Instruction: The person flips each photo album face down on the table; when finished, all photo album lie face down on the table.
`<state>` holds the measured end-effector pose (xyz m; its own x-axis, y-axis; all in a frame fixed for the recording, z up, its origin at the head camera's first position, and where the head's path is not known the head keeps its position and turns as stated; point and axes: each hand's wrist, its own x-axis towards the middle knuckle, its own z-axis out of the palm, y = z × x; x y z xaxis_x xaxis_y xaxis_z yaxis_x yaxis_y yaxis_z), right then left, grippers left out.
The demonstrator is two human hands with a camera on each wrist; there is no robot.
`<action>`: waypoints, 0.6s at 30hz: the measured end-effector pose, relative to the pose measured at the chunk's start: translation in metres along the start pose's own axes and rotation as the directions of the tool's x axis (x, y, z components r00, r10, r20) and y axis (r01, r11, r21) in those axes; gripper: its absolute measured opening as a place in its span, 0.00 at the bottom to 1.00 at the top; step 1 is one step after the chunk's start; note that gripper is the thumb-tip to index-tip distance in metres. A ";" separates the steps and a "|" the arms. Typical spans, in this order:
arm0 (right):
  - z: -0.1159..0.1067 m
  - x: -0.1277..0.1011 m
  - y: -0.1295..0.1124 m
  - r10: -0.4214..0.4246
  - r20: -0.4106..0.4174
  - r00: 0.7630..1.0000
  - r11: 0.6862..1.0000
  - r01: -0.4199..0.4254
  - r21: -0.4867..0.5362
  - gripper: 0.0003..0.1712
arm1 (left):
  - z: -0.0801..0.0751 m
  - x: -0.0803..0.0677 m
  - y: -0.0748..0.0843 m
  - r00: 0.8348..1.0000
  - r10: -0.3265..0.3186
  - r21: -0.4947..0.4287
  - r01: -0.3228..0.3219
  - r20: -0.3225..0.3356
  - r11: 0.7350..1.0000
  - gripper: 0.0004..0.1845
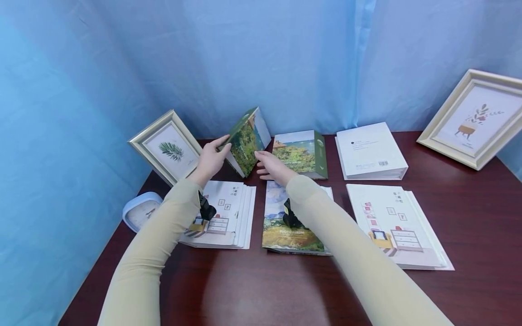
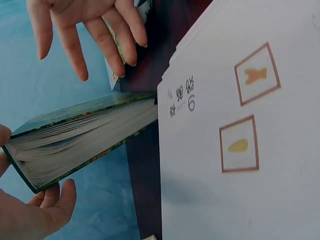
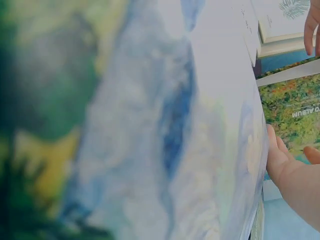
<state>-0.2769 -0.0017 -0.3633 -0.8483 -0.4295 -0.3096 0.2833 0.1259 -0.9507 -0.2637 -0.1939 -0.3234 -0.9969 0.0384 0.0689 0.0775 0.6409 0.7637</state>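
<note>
My left hand [image 1: 210,159] grips the upper left side of a thick green photo album [image 1: 246,142] at the back of the table. The album stands tilted on a lower edge, its painted cover facing right. In the left wrist view, the thumb and fingers of the left hand [image 2: 37,215] pinch the album [image 2: 85,135] across its thickness, with the page edges showing. My right hand [image 1: 275,167] hovers to the album's right, fingers extended and apart from it. Beside that hand lies another green photo album [image 1: 299,151]. The right wrist view partly hides the right hand [image 3: 297,175].
A framed leaf print [image 1: 171,147] leans at the left, above a pale blue clock [image 1: 140,210]. White albums [image 1: 220,213] and a landscape photo album [image 1: 293,235] lie in front. At the right are a white binder [image 1: 370,151], another white album [image 1: 397,226] and a framed plant print [image 1: 473,120].
</note>
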 end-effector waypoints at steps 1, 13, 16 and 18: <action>0.000 0.001 0.000 -0.002 -0.004 1.000 1.000 0.002 0.010 0.35 | 0.001 0.000 0.001 1.000 0.023 0.004 -0.023 -0.007 1.000 0.24; -0.003 0.005 -0.006 -0.033 -0.076 0.997 0.992 0.042 0.118 0.35 | 0.017 -0.006 0.010 0.988 0.152 0.020 -0.152 -0.027 0.988 0.23; -0.004 0.004 -0.008 -0.049 -0.083 0.995 0.990 0.059 0.126 0.35 | 0.019 -0.008 0.009 0.995 0.102 -0.015 -0.102 -0.002 0.995 0.25; -0.005 0.004 -0.010 -0.060 -0.082 0.995 0.990 0.070 0.126 0.35 | 0.020 -0.008 0.008 0.997 0.072 -0.030 -0.071 0.013 0.997 0.27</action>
<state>-0.2849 -0.0002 -0.3550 -0.8976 -0.3612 -0.2526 0.2775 -0.0178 -0.9606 -0.2550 -0.1737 -0.3309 -0.9889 0.0946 0.1148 0.1487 0.6128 0.7761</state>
